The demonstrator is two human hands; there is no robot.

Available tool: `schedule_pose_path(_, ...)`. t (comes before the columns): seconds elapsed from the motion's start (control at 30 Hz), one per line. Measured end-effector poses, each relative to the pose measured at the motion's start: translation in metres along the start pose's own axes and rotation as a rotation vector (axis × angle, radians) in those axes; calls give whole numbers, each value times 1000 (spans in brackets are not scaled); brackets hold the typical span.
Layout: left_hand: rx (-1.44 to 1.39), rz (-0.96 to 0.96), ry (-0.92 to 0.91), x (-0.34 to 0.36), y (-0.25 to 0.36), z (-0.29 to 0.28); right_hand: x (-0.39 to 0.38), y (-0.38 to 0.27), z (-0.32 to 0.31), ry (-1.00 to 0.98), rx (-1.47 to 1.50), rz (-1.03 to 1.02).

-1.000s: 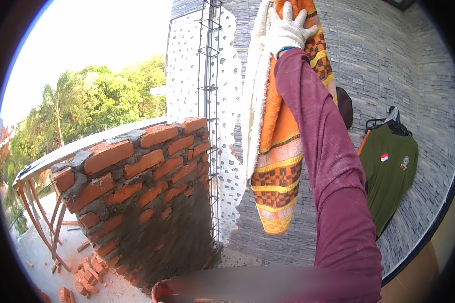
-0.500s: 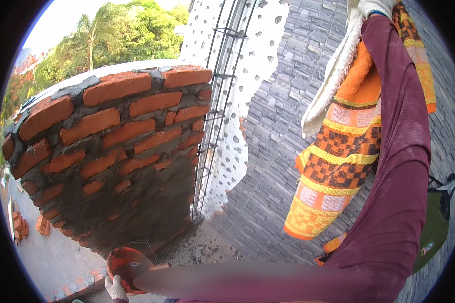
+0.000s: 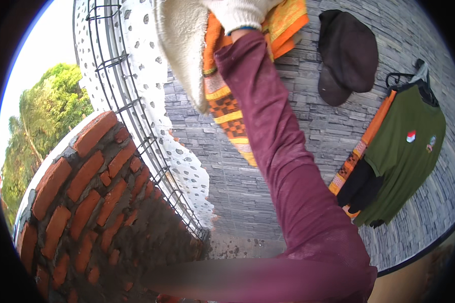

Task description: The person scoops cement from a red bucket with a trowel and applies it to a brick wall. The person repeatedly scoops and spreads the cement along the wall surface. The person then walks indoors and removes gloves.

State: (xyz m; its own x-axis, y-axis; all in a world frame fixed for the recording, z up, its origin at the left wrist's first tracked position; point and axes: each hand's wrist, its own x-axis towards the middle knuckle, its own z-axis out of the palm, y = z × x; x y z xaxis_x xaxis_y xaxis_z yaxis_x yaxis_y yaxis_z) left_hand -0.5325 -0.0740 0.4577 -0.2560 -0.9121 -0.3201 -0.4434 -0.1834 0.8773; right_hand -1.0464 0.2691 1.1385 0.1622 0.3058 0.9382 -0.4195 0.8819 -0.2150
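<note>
At top centre, the gloved right hand [image 3: 240,12] grips an orange patterned cloth [image 3: 227,108] hanging beside a cream towel [image 3: 179,45]; right of it hang a dark cap [image 3: 346,53] and a green shirt [image 3: 407,151] bearing small badges.

Since a second ago the view has swung right along the stone wall [image 3: 308,151]: the brick wall [image 3: 91,202] now sits lower left, tilted, and a dark cap [image 3: 346,50] and the green shirt [image 3: 404,151] have come into sight. The gloved right hand [image 3: 240,12] has reached the orange patterned cloth's [image 3: 227,106] top edge beside a cream towel [image 3: 182,45].
</note>
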Motion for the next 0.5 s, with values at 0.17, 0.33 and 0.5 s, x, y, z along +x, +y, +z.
schedule_pose_path(0.17, 64, 44, -69, 28, -6, -18, -74, 4, 21, -344, -21, 337)
schedule_pose_path(0.33, 123, 43, -100, 46, -24, -43, -70, -26, 50, -518, 354, 636)
schedule_pose_path(0.5, 162, -81, -58, 91, -89, -55, -47, 25, 59, -782, 573, 559)
